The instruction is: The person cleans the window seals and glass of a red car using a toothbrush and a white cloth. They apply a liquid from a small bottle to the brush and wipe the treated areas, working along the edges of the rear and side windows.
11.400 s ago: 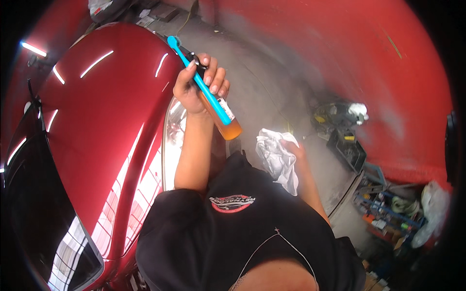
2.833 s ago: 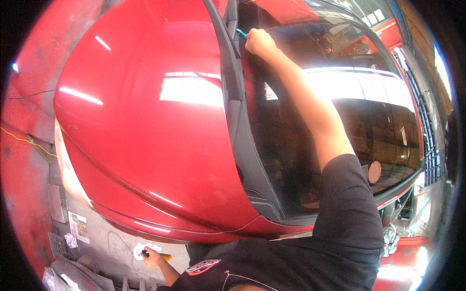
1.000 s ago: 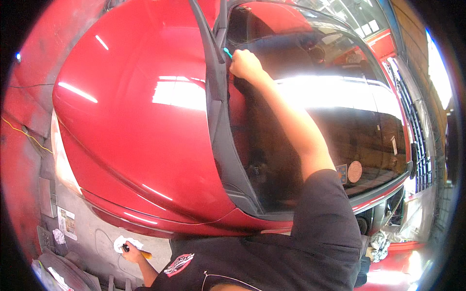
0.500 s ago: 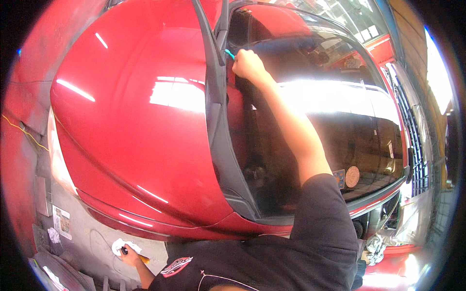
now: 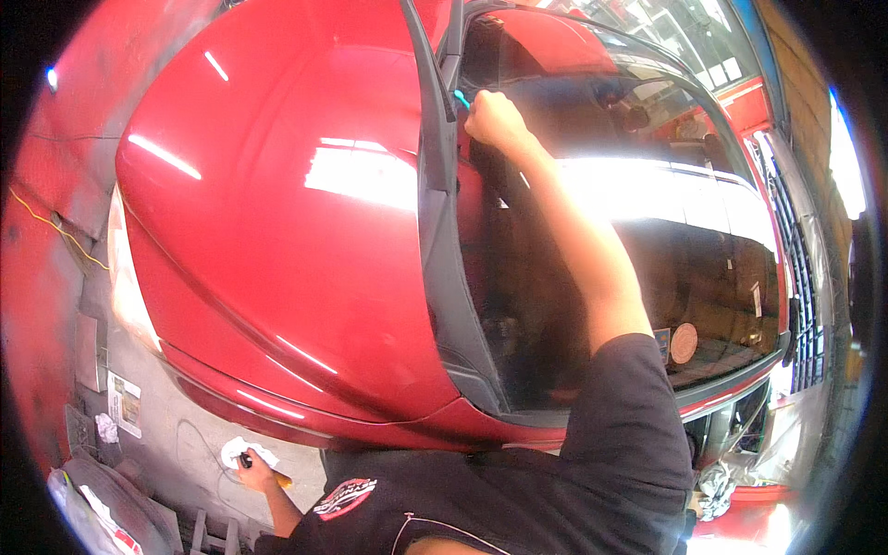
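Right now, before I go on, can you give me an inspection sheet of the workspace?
Surface: glossy red hood, dark windshield beside it.
Things in use: turquoise brush near the black trim, contact unclear; amber bottle and white cloth at lower left.
Clutter: crumpled white wad and printed sheet, lower left.
Hands: right hand grips the brush; left hand holds bottle and cloth.
Cables: yellow cable, far left.
Surroundings: red wall, gray floor.

Toward seven o'clock, lettering is borne by the black shirt with its red badge; on the windshield, between three and four, the round sticker cannot be read.
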Demonstrator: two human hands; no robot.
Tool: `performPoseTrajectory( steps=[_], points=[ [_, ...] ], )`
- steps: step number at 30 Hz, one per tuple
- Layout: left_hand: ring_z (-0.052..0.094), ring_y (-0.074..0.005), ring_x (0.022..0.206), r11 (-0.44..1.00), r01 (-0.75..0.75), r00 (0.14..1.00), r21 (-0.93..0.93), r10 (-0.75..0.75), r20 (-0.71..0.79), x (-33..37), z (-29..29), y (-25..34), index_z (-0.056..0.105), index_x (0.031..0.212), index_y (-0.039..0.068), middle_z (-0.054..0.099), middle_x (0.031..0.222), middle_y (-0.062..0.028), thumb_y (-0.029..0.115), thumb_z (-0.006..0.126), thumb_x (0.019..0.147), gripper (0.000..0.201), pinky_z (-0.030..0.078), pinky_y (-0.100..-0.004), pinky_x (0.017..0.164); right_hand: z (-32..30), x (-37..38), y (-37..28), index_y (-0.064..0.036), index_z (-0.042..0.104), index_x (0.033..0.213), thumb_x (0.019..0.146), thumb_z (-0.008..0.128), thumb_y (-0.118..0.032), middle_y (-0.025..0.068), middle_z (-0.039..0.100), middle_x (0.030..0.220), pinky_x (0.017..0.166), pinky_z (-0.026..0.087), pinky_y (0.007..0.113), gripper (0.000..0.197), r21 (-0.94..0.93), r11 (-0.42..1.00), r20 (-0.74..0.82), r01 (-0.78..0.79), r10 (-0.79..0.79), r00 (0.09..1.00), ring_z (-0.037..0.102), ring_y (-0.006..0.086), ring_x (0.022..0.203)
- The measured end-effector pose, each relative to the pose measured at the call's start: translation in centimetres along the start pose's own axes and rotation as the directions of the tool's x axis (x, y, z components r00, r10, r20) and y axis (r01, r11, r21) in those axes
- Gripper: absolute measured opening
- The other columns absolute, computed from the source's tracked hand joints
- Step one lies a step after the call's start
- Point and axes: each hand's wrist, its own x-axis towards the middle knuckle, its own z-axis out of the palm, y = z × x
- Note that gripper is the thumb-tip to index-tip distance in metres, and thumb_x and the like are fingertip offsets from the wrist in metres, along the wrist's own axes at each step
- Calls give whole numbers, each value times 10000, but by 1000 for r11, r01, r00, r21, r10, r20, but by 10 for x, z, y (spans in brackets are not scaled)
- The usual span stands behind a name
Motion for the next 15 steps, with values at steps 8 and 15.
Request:
performPoseTrajectory(
  steps=[8,15],
  points=[
    [645,-404,810,995,-93,983,21,89,163,-4,-12,21,677,1080,7,658,908,-258,379,612,795,473,501,-485,748,5,-10,16,37,676,756,753,585,-144,301,636,800,751,533,490,203,41,999,-99,2,2,995,650,436,796],
    [649,-390,860,997,-28,999,-73,30,39,-1,-2,-10,671,1073,-12,662,945,-252,378,642,778,490,517,-475,768,6,-13,23,20,677,815,716,626,-152,278,656,860,763,538,467,205,37,996,14,84,-85,996,660,410,849]
  ],
)
